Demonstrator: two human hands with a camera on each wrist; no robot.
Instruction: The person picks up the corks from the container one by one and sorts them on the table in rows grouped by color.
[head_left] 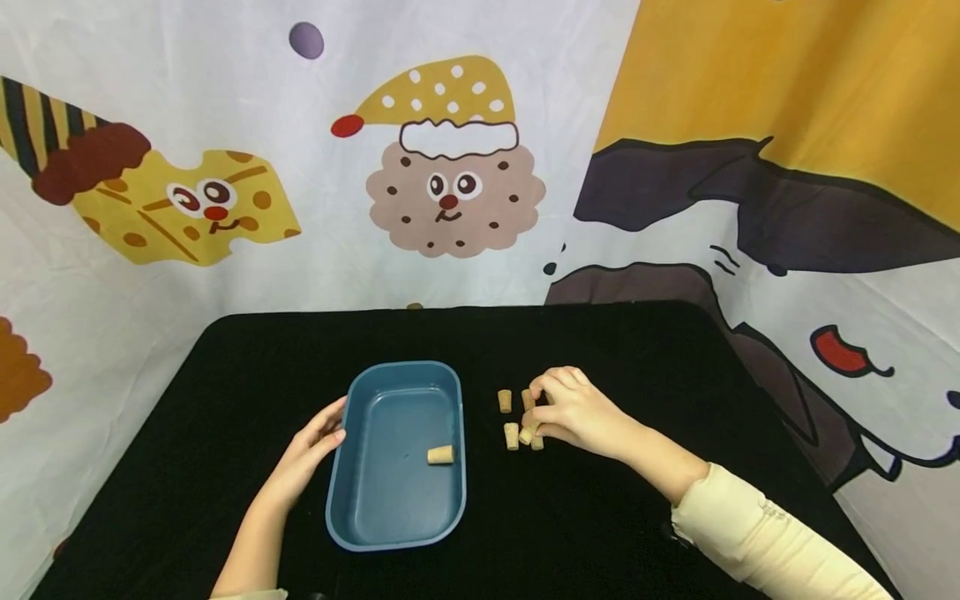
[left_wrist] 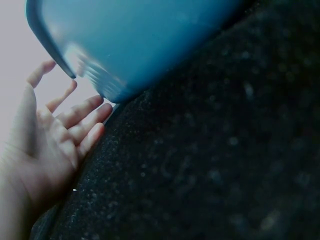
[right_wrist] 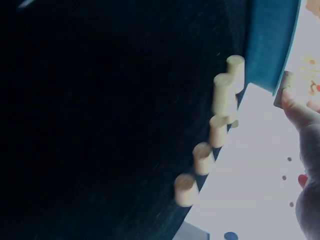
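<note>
A blue rectangular tray lies on the black tabletop, with one cork on its side inside, near the right wall. My left hand touches the tray's left side; in the left wrist view the fingers are spread and loosely straight beside it. Right of the tray, my right hand pinches a cork between thumb and fingertips. Several more corks stand around that hand, such as one cork at the back and another cork in front. The hand partly hides some of them.
The black cloth-covered table extends around the tray. Behind it hangs a white curtain with cartoon prints. More standing corks form a row in the right wrist view.
</note>
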